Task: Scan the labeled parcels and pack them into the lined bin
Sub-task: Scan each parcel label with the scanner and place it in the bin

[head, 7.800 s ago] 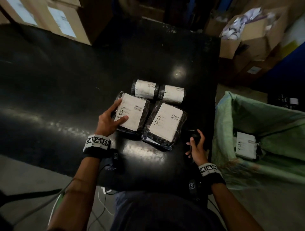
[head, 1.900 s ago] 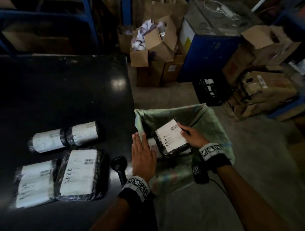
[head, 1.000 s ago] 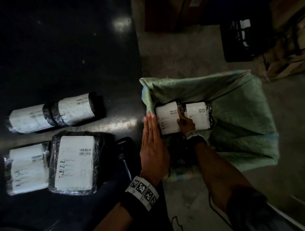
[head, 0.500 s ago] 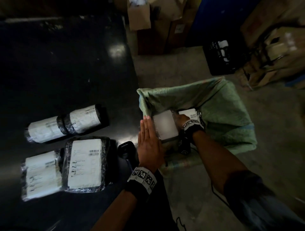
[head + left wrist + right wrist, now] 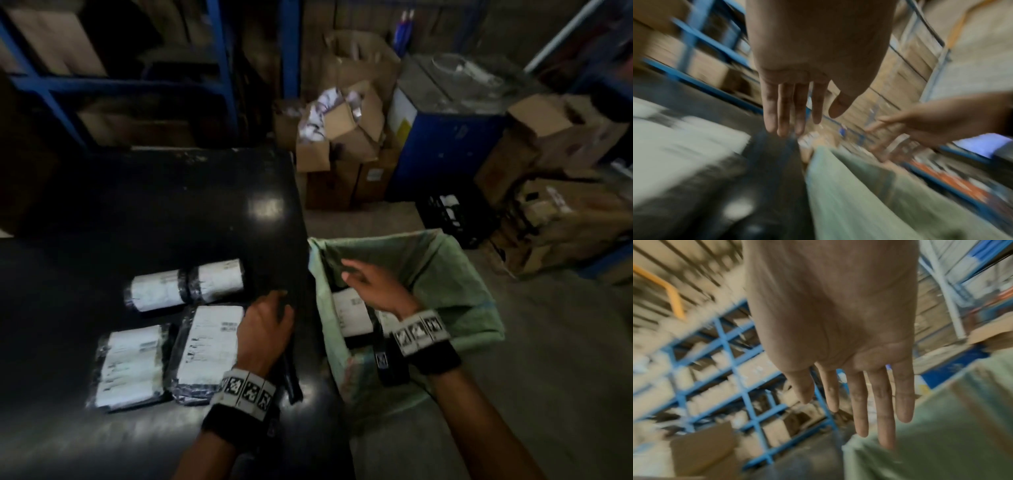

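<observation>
My right hand (image 5: 356, 274) hovers open and empty above the bin with the green liner (image 5: 455, 274); its straight fingers (image 5: 861, 410) show in the right wrist view. A white-labelled parcel (image 5: 349, 313) lies inside the bin below it. My left hand (image 5: 270, 308) is over the table's right edge with straight fingers (image 5: 785, 113) that hold nothing. Beneath it lies the black scanner (image 5: 290, 377). Two flat labelled parcels (image 5: 209, 346) (image 5: 128, 366) and two rolled ones (image 5: 156, 294) (image 5: 219, 279) lie on the black table (image 5: 171, 212).
Open cardboard boxes (image 5: 339, 137) stand on the floor beyond the table. A blue cabinet (image 5: 445, 150) and a black crate (image 5: 452, 216) are behind the bin, with more boxes (image 5: 548, 219) at the right. Blue shelving (image 5: 219, 61) lines the back.
My right hand has let go of the parcel in the bin and risen above it. My left hand has moved left from the bin's rim to over the scanner.
</observation>
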